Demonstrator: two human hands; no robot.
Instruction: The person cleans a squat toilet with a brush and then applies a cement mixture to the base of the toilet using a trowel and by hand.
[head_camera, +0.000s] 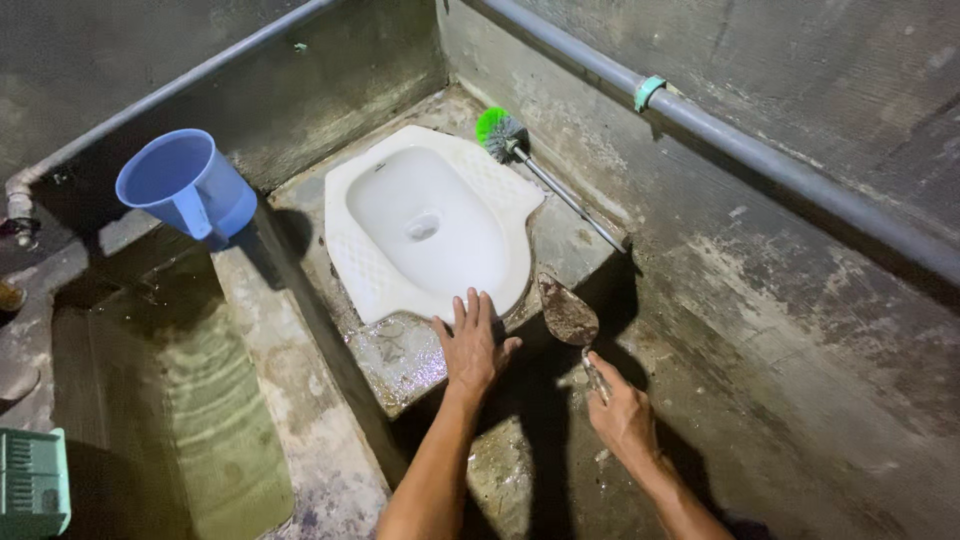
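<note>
My left hand (472, 345) lies flat, fingers spread, on the wet cement platform (400, 355) just at the near rim of a white squat toilet pan (425, 220). My right hand (620, 410) grips the handle of a mason's trowel (567, 312), whose cement-caked blade rests against the platform's right edge beside the pan. A toilet brush (503, 135) with green and grey bristles lies at the pan's far right corner, its metal handle running along the wall.
A blue plastic jug (188, 185) sits on the ledge of a water tank (200, 400) at left. Grey pipes (740, 145) run along the rough concrete walls. A teal crate corner (32, 480) shows at the bottom left. The lower floor lies dark under my arms.
</note>
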